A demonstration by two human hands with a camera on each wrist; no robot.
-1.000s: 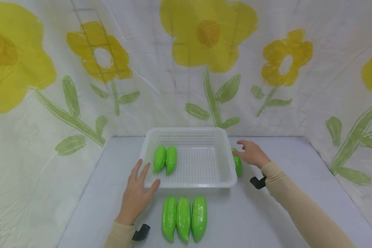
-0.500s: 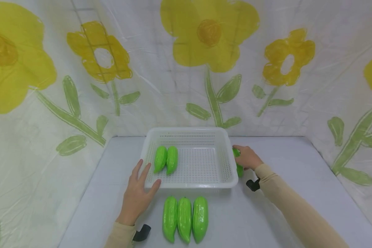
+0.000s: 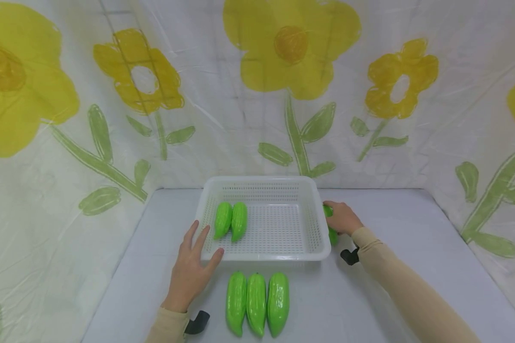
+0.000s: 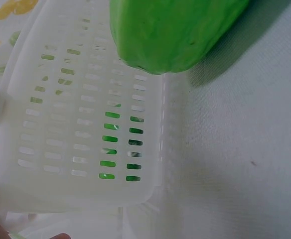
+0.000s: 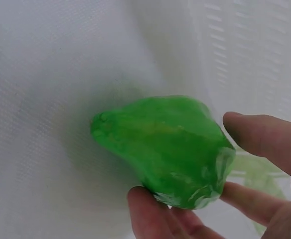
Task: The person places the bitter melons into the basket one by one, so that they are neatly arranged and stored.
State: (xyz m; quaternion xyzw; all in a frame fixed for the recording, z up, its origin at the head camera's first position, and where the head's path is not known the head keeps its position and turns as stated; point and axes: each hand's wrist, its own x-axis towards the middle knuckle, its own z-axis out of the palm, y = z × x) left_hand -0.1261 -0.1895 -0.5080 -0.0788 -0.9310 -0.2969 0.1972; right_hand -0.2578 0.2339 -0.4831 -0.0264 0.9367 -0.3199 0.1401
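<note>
Beyond the right side of a white slotted plastic basket (image 3: 266,256), my right hand (image 3: 344,218) grips a glossy green gourd (image 5: 168,149), partly hidden by the hand in the head view. In the right wrist view, thumb and fingers stand around its thicker end, while its narrow end points away over the tabletop. My left hand (image 3: 190,271), fingers spread and fairly straight, rests at the basket's front left corner. Two similar gourds (image 3: 239,221) lie side by side in the basket's left part. Its slotted wall (image 4: 80,124) fills much of the left wrist view.
Three more green gourds (image 3: 256,305) lie in a row on the white tabletop (image 3: 347,305) in front of the basket. A white curtain (image 3: 223,138) painted with yellow flowers hangs behind and around the table.
My right hand has come in leftward over the gourd beside the basket and its fingers have closed around it. The left hand stays at the basket corner.
</note>
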